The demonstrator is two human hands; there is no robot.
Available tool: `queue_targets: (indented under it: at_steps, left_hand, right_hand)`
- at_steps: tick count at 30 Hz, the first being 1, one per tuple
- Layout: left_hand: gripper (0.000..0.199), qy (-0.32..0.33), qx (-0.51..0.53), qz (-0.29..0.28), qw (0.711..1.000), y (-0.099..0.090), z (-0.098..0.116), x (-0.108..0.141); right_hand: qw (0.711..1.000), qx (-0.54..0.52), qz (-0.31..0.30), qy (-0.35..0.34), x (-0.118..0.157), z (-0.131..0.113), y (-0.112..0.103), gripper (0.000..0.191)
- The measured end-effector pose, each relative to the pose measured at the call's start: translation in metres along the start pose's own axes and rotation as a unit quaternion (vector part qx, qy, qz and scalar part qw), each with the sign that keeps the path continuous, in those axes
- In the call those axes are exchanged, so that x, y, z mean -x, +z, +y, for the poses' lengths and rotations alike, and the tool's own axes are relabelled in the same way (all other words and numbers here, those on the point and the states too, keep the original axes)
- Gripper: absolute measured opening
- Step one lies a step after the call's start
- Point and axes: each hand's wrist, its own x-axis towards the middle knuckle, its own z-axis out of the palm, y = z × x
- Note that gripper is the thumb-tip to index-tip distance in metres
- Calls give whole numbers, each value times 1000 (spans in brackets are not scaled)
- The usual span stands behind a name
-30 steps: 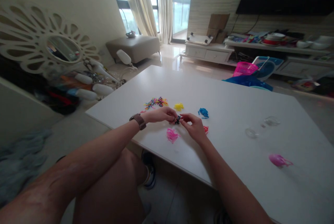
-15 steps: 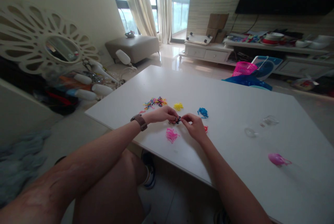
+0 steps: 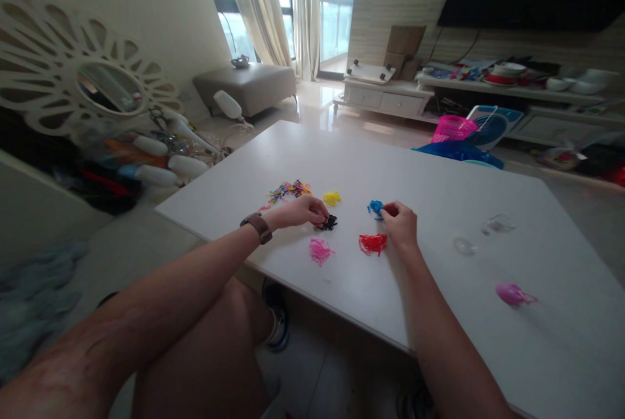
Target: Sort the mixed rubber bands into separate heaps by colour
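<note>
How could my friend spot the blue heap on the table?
Find the big white table. Go to the person's right hand over it; the blue heap of thin strands lies right at its fingertips. It alone is all blue: its neighbours are a yellow heap, a black heap and a red heap.

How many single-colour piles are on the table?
5: black pile by the left hand; yellow pile beyond it; blue pile by the right hand; red pile in front; pink pile left of red. Others may be hidden.

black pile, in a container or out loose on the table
Out: the black pile lies loose on the white table, with no container around it; the left hand is at its edge.
</note>
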Motion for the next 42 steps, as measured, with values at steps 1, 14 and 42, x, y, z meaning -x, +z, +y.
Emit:
queue_targets:
  at_steps: [1, 14, 42]
  left_hand:
    - [16, 0, 2, -4, 1000, 2, 1, 0]
    - [20, 16, 39, -18, 999, 17, 7, -4]
    - [24, 55, -68, 52, 995, 21, 11, -15]
  right_hand:
    - [1000, 3, 3, -1, 0, 2, 1, 9]
    - [959, -110, -209, -158, 34, -62, 20, 16]
    - [942, -262, -209, 38, 39, -64, 35, 36]
